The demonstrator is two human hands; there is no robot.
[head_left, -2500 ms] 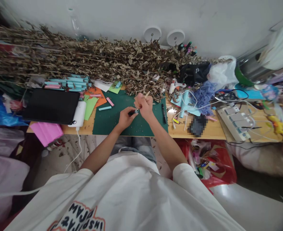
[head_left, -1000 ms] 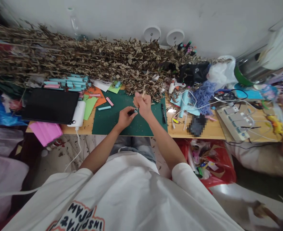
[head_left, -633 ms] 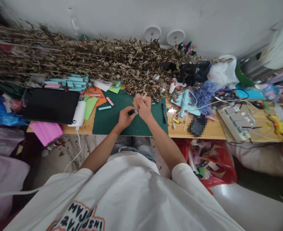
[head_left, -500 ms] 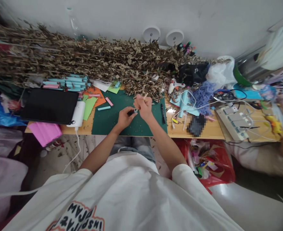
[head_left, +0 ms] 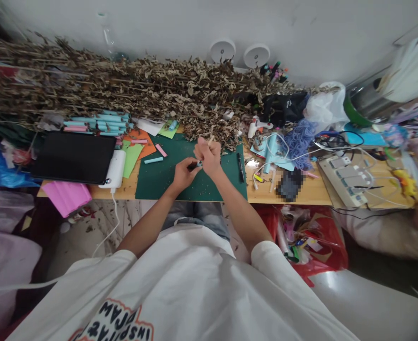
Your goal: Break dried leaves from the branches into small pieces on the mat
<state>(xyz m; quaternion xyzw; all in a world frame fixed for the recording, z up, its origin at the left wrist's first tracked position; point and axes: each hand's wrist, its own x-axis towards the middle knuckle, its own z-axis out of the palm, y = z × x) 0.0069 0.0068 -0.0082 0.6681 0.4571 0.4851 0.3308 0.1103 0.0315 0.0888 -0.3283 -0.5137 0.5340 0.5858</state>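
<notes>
Pinches a small pale-blue roll [head_left: 199, 164], probably light, papery and easily crushed, best held gently round its sides, in the left hand [head_left: 184, 175], just beside the right hand [head_left: 209, 156], clenched around a thin pale stick [head_left: 211, 139].

fingers cover much

we see only a sliver of the small piece [head_left: 199, 163] in the left hand [head_left: 184, 175] and one end of the stick [head_left: 211, 140] in the right hand [head_left: 209, 156]. pixels blur a dark object [head_left: 290, 185] at right; the left edge cuts off dried stalks [head_left: 137, 85].
</notes>
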